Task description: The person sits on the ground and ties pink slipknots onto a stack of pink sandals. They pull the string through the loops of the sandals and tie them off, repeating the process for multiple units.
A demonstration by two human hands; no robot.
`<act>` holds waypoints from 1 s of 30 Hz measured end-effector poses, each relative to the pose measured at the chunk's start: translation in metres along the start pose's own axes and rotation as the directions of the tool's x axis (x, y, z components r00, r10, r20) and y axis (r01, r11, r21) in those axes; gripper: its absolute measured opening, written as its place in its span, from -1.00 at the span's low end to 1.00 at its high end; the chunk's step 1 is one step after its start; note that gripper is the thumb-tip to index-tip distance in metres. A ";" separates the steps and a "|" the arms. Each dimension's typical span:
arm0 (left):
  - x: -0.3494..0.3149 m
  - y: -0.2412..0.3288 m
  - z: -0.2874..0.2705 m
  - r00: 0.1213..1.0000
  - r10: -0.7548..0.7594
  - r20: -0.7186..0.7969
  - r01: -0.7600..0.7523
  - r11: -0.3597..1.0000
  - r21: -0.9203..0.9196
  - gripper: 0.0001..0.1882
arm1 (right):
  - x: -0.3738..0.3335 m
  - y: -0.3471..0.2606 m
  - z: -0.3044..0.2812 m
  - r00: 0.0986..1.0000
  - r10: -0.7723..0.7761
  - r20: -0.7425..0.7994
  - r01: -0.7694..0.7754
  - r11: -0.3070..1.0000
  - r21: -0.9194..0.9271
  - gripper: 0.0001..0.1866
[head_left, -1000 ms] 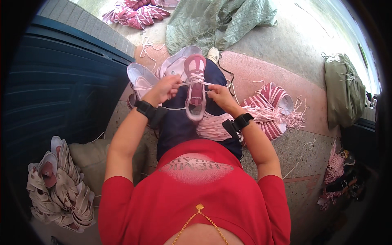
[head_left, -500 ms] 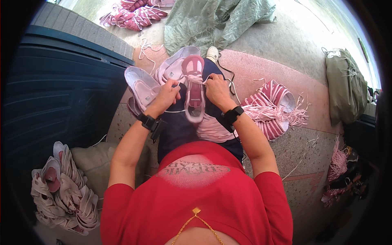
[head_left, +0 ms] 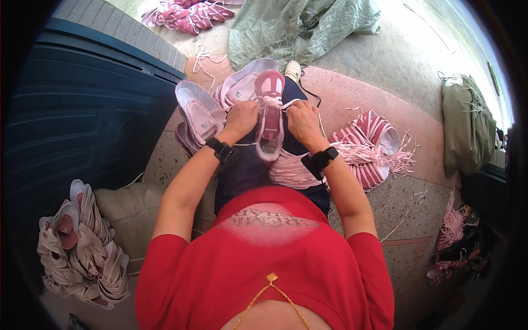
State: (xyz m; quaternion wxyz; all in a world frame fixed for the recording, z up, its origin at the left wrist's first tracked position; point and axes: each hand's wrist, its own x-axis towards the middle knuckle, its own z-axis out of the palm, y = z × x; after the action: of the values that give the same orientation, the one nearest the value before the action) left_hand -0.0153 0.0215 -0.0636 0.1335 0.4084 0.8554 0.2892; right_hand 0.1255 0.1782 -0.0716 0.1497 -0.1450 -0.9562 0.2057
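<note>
We've got left hand point(head_left: 242, 119) and right hand point(head_left: 304, 119) pinching white lace point(head_left: 290, 102), either side of pink shoe point(head_left: 271, 124).

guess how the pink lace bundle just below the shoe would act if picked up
The pink lace bundle would probably be floppy, since its thin strands bend in soft curves. It may spread or tangle, as many strands lie side by side. It is likely light for its size, because the visible part looks like only thin laces.
</note>
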 end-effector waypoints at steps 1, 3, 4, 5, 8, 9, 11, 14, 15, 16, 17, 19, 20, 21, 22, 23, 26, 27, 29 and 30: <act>0.001 0.000 -0.001 0.999 0.037 -0.016 -0.037 0.998 0.042 -0.81 | 0.004 -0.004 0.001 1.000 0.017 -0.018 -0.018 1.000 -0.018 -0.86; 0.001 -0.001 -0.002 0.997 0.074 -0.013 -0.072 0.992 0.107 -0.81 | 0.007 -0.010 0.005 0.999 0.040 -0.034 -0.041 0.998 -0.037 -0.86; 0.003 -0.001 -0.001 0.997 0.074 0.000 -0.073 0.989 0.126 -0.81 | 0.009 -0.010 0.007 0.999 0.043 -0.032 -0.044 0.998 -0.043 -0.86; 0.004 -0.002 0.001 0.997 0.074 0.013 -0.075 0.986 0.146 -0.81 | 0.011 -0.010 0.008 0.998 0.045 -0.031 -0.047 0.998 -0.049 -0.86; 0.006 0.004 0.003 0.993 0.118 0.007 -0.117 0.969 0.216 -0.81 | 0.013 -0.013 0.010 0.997 0.074 0.019 -0.072 0.990 -0.120 -0.85; 0.006 0.006 0.003 0.997 0.083 -0.004 -0.081 0.979 0.188 -0.81 | 0.014 -0.012 0.010 0.995 0.063 0.078 -0.055 0.993 -0.101 -0.83; 0.007 0.010 -0.001 1.000 0.013 -0.024 -0.009 0.991 0.134 -0.79 | 0.014 -0.010 0.006 0.995 0.050 0.087 -0.047 0.998 -0.034 -0.84; 0.001 0.020 -0.007 0.987 -0.140 -0.075 0.151 0.974 0.171 -0.77 | 0.020 -0.011 0.003 0.983 0.092 0.159 -0.085 0.995 -0.046 -0.85; -0.003 0.025 -0.006 0.990 -0.105 -0.097 0.124 0.969 0.212 -0.76 | 0.021 -0.012 0.004 0.974 0.117 0.193 -0.105 0.992 -0.069 -0.86; -0.008 0.031 -0.004 0.990 -0.072 -0.121 0.101 0.962 0.253 -0.75 | 0.020 -0.013 0.008 0.980 0.140 0.140 -0.134 0.990 -0.051 -0.85; -0.011 0.036 -0.002 0.989 -0.037 -0.143 0.078 0.952 0.294 -0.74 | 0.018 -0.014 0.013 0.983 0.164 0.088 -0.162 0.986 -0.031 -0.85; -0.015 0.037 0.001 0.981 0.012 -0.194 0.045 0.957 0.285 -0.75 | 0.015 -0.015 0.017 0.978 0.201 0.051 -0.200 0.980 -0.019 -0.82; -0.017 0.037 0.001 0.975 0.035 -0.220 0.029 0.959 0.282 -0.75 | 0.013 -0.015 0.016 0.975 0.213 0.065 -0.212 0.977 -0.029 -0.80; -0.016 0.034 0.001 0.986 -0.006 -0.166 0.046 0.969 0.241 -0.76 | 0.010 -0.015 0.015 0.971 0.226 0.079 -0.224 0.974 -0.039 -0.78; -0.014 0.029 0.000 0.992 -0.049 -0.113 0.071 0.978 0.199 -0.76 | 0.008 -0.020 0.010 0.976 0.201 0.077 -0.198 0.979 -0.050 -0.76; -0.011 0.026 -0.002 0.995 -0.086 -0.059 0.094 0.983 0.156 -0.77 | 0.008 -0.027 0.001 0.982 0.177 0.072 -0.173 0.983 -0.063 -0.75; -0.009 0.017 0.000 0.996 -0.049 -0.068 0.052 0.998 0.042 -0.78 | 0.009 -0.026 -0.001 0.976 0.185 0.111 -0.177 0.981 -0.078 -0.73; -0.008 0.016 0.001 0.996 0.007 -0.094 0.001 0.996 0.086 -0.79 | 0.010 -0.024 0.001 0.970 0.201 0.134 -0.192 0.978 -0.080 -0.73; 0.001 0.025 -0.005 0.982 0.130 -0.135 -0.106 0.979 0.172 -0.81 | 0.009 -0.017 0.013 0.966 0.219 0.134 -0.213 0.975 -0.061 -0.76; 0.010 0.029 -0.006 0.982 0.124 -0.145 -0.107 0.987 0.118 -0.80 | 0.007 -0.014 0.018 0.964 0.230 0.133 -0.225 0.973 -0.053 -0.78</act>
State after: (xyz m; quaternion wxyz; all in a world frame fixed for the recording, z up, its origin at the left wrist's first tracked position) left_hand -0.0065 0.0414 -0.0416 0.0283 0.4410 0.8524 0.2794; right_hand 0.1095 0.1618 -0.0798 0.0558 -0.2419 -0.9449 0.2133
